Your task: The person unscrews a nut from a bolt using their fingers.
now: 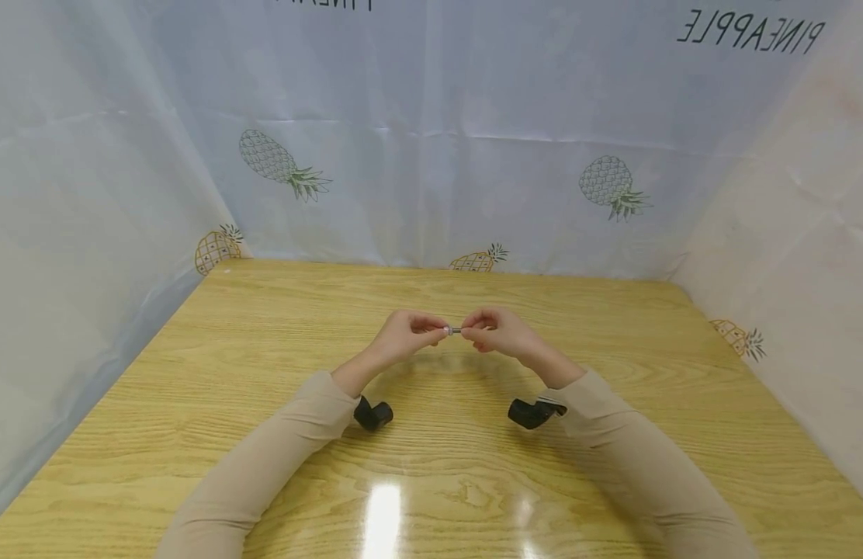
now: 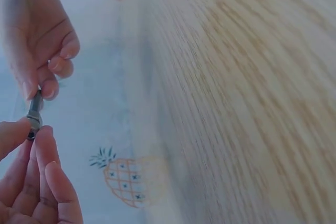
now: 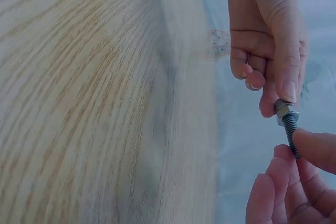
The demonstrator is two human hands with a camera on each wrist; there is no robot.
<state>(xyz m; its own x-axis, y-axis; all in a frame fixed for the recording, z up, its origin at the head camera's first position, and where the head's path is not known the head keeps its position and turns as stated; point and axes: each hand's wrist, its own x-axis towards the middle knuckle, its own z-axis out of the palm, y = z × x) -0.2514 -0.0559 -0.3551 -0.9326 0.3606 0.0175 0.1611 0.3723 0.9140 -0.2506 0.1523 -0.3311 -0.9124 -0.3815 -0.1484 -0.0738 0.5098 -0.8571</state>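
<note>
Between the two hands, above the table, is a small metal bolt (image 1: 456, 331). My left hand (image 1: 406, 335) pinches its head end between thumb and fingertips. At the other side my right hand (image 1: 503, 334) pinches the tip of the threaded shank. The right wrist view shows the bolt's dark thread (image 3: 290, 128) and a shiny hex nut (image 3: 287, 115) with a wider rim, close to the left fingertips. In the left wrist view part of the bolt (image 2: 36, 103) shows between both sets of fingertips; its ends are covered by them.
Under the hands spreads a wood-grain table (image 1: 445, 466). White cloth with printed pineapples (image 1: 431, 194) hangs along its back and both sides. Black wrist cameras (image 1: 373, 414) jut inward from the beige sleeves (image 1: 278, 442).
</note>
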